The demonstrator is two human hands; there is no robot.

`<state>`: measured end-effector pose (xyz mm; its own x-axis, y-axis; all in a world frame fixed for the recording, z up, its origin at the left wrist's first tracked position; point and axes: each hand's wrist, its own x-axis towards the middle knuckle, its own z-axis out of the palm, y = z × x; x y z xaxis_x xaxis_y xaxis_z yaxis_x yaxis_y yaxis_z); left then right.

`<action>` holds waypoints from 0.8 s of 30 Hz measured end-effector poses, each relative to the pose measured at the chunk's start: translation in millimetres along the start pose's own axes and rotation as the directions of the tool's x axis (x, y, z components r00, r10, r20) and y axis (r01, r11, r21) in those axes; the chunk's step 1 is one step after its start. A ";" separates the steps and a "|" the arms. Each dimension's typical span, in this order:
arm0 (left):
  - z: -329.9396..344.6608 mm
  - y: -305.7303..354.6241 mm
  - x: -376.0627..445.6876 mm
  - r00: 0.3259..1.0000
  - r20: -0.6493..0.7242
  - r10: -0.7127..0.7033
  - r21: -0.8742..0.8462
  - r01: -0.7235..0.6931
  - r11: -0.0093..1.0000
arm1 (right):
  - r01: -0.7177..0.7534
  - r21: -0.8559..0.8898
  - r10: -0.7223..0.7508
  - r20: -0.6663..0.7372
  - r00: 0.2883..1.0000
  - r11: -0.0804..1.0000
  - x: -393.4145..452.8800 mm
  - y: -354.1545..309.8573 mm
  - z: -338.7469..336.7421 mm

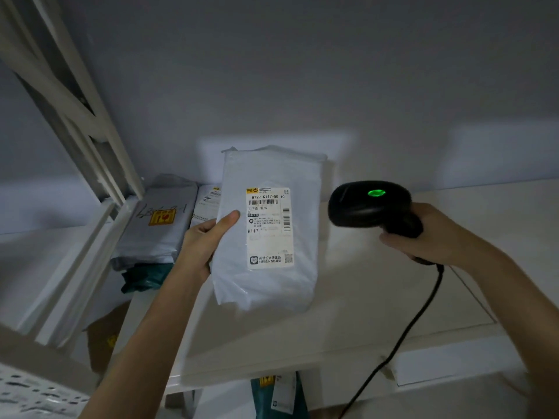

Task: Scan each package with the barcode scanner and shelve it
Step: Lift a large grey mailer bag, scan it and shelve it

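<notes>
Gripping the white package (266, 231) by its left edge, the left hand (205, 237) holds it upright above the shelf (378, 297), label outward, while the barcode scanner (370, 204) is clasped in the right hand (432, 234), its green light lit. Several packages (157, 225) are already shelved at the left. The scan is judged under way or just made; shelving remains.

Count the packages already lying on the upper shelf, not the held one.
3: a grey package, a white one beside it, a teal one beneath. Others may be hidden.
</notes>
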<state>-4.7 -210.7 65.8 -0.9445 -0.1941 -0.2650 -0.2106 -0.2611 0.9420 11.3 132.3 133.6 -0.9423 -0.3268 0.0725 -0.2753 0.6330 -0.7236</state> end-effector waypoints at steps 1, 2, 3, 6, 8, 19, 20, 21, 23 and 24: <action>1.2 0.0 0.1 1.000 0.003 -0.002 0.002 0.002 1.000 | 0.018 -0.050 -0.016 0.038 0.999 0.999 -0.5 -6.9 -0.3; 1.9 -0.1 0.5 1.000 0.002 -0.003 0.006 0.003 1.000 | 0.036 -0.101 -0.027 0.081 0.996 0.994 0.1 -12.7 2.0; 2.4 -0.1 0.7 1.000 0.001 -0.001 0.012 0.001 1.000 | 0.051 -0.148 -0.033 0.120 0.992 0.988 1.2 -16.5 5.6; 1.1 -0.5 0.6 1.000 -0.005 0.002 0.031 -0.002 1.000 | 0.100 -0.295 -0.045 0.188 0.981 0.950 4.7 -20.7 18.2; -0.9 0.0 0.1 1.000 -0.012 -0.004 0.033 0.004 0.999 | 0.111 -0.361 -0.042 0.193 0.980 0.926 6.6 -20.8 23.1; -8.5 -3.2 -3.3 0.999 -0.039 -0.003 0.072 0.006 0.997 | 0.145 -0.435 -0.050 0.222 0.974 0.888 8.2 -12.5 28.5; -8.1 -3.4 -3.5 0.999 -0.043 -0.004 0.077 0.008 0.997 | 0.145 -0.431 -0.052 0.221 0.974 0.890 8.3 -12.1 28.5; -7.7 -3.5 -3.8 0.999 -0.042 -0.005 0.081 0.008 0.997 | 0.149 -0.421 -0.059 0.219 0.974 0.895 7.8 -11.5 28.2; -7.1 -3.9 -4.4 0.999 -0.037 -0.005 0.085 0.008 0.996 | 0.166 -0.394 -0.084 0.217 0.973 0.904 7.1 -11.2 27.7; -7.1 -4.0 -4.5 0.999 -0.037 -0.006 0.084 0.009 0.996 | 0.172 -0.388 -0.092 0.217 0.972 0.905 6.6 -11.4 27.2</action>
<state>2.2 -215.5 61.8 -0.9332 -0.2280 -0.2777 -0.2393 -0.1822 0.9537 13.4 103.8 123.6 -0.8490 -0.5282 -0.0123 -0.4854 0.7891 -0.3764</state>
